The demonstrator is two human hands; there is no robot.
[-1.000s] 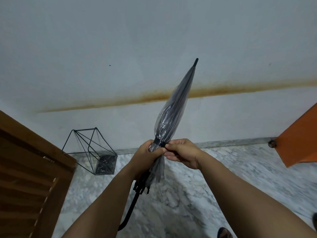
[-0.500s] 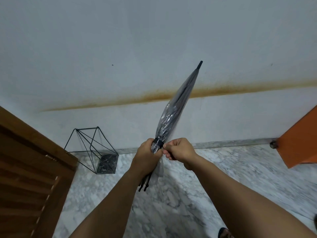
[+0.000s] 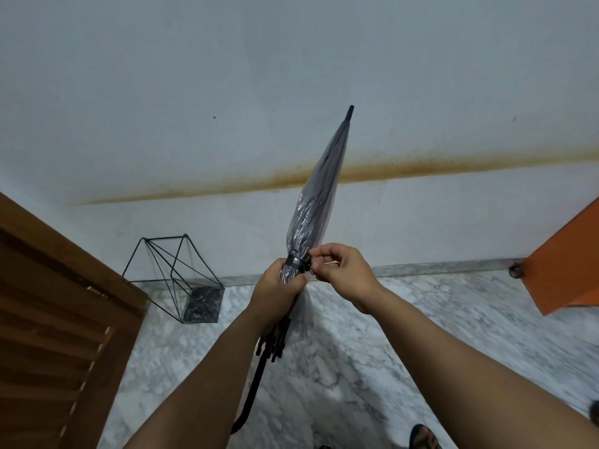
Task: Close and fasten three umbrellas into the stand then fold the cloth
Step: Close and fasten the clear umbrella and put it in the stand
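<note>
My left hand (image 3: 275,286) grips the umbrella (image 3: 316,209), right hand (image 3: 340,270) pinches its strap (image 3: 296,263); the stand (image 3: 175,277) holds nothing

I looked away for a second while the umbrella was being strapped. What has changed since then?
The right hand has loosened from a fist to a fingertip pinch on the strap. The umbrella has swung a little more upright. The left hand still grips the bundled canopy below the strap; the wire stand stays empty.
</note>
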